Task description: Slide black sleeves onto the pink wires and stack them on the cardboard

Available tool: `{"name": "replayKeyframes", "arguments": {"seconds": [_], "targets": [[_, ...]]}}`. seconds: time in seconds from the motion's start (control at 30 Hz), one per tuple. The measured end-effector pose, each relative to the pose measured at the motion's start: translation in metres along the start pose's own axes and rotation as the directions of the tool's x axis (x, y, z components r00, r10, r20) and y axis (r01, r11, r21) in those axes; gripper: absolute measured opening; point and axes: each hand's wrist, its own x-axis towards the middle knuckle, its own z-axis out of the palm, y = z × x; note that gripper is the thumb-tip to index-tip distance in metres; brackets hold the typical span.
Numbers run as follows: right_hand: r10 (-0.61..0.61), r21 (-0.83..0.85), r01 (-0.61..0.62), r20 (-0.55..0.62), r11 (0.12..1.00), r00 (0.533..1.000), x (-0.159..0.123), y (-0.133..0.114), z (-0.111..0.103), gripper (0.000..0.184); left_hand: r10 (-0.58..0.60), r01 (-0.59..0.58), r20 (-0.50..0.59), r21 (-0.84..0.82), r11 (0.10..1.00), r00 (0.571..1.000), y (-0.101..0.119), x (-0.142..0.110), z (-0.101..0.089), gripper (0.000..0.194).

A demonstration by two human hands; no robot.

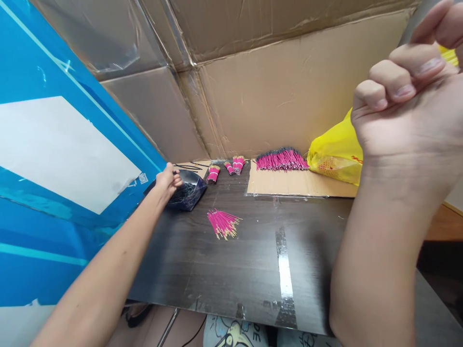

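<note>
My left hand (168, 179) reaches to the far left of the table, its fingers closed over the edge of a dark tray (193, 195). Thin dark strands lie in this tray. Whatever those fingers hold is too small to make out. Close to the camera at the upper right, my right hand (405, 91) is raised with its fingers curled in. Its thumb side runs partly out of the picture, so anything pinched there is hidden. A loose fan of pink sticks with golden tips (223, 223) lies on the table between my arms.
Banded pink bundles (213, 174) stand at the back. A long row of pink sticks with dark ends (282, 159) lies on a cardboard sheet (289, 184) beside a yellow bag (336, 149). Cardboard walls the back, a blue panel (83, 159) the left. Tape (284, 270) crosses the dark tabletop.
</note>
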Motion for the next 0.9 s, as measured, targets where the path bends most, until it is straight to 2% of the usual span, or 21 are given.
{"name": "replayKeyframes", "arguments": {"seconds": [0.07, 0.13, 0.17, 0.23, 0.27, 0.3, 0.37, 0.43, 0.5, 0.57, 0.77, 0.9], "targets": [[0.009, -0.043, -0.009, -0.004, 0.999, 1.000, 0.000, -0.001, 0.001, 0.038, -0.033, 0.029, 0.055, 0.059, 0.998, 0.998, -0.006, -0.017, 0.030, 0.049], [0.012, -0.090, -0.013, -0.006, 0.996, 1.000, 0.000, -0.002, -0.001, 0.044, -0.062, 0.045, 0.156, 0.107, 0.993, 0.986, -0.021, -0.043, 0.065, 0.052], [0.011, -0.104, -0.012, -0.003, 0.995, 1.000, 0.001, -0.002, -0.002, 0.044, -0.054, 0.007, 0.259, 0.178, 0.984, 0.964, -0.032, -0.059, 0.082, 0.055], [-0.001, -0.101, 0.002, 0.007, 0.995, 1.000, 0.002, -0.001, -0.003, 0.041, -0.036, -0.102, 0.391, 0.326, 0.940, 0.920, -0.063, -0.094, 0.115, 0.061], [-0.005, -0.095, 0.006, 0.015, 0.995, 1.000, 0.002, -0.001, -0.004, 0.039, -0.006, -0.203, 0.428, 0.440, 0.875, 0.904, -0.082, -0.110, 0.128, 0.065], [-0.004, -0.085, 0.006, 0.017, 0.996, 1.000, 0.002, 0.000, -0.004, 0.037, 0.022, -0.355, 0.519, 0.554, 0.753, 0.855, -0.101, -0.126, 0.140, 0.067], [-0.001, -0.053, 0.002, 0.015, 0.999, 1.000, 0.001, 0.000, -0.004, 0.036, 0.024, -0.684, 0.741, 0.607, 0.405, 0.672, -0.136, -0.151, 0.157, 0.068], [0.004, -0.012, -0.003, 0.005, 1.000, 1.000, 0.001, -0.001, -0.004, 0.038, -0.008, -0.761, 0.807, 0.560, 0.329, 0.590, -0.162, -0.166, 0.168, 0.059], [0.000, 0.019, 0.000, -0.015, 1.000, 1.000, 0.001, -0.004, -0.006, 0.040, -0.068, -0.852, 0.857, 0.515, 0.098, 0.511, -0.175, -0.174, 0.174, 0.056], [-0.006, 0.031, 0.006, -0.024, 0.999, 1.000, 0.002, -0.008, -0.009, 0.039, -0.103, -0.890, 0.884, 0.454, -0.034, 0.455, -0.177, -0.175, 0.177, 0.056], [-0.018, 0.037, 0.018, -0.004, 0.999, 1.000, 0.003, -0.010, -0.015, 0.038, -0.134, -0.938, 0.929, 0.337, -0.085, 0.346, -0.159, -0.172, 0.172, 0.054], [0.001, 0.054, -0.002, 0.016, 0.999, 1.000, 0.002, -0.007, -0.012, 0.035, -0.122, -0.940, 0.934, 0.323, -0.113, 0.336, -0.149, -0.178, 0.165, 0.057]]}}
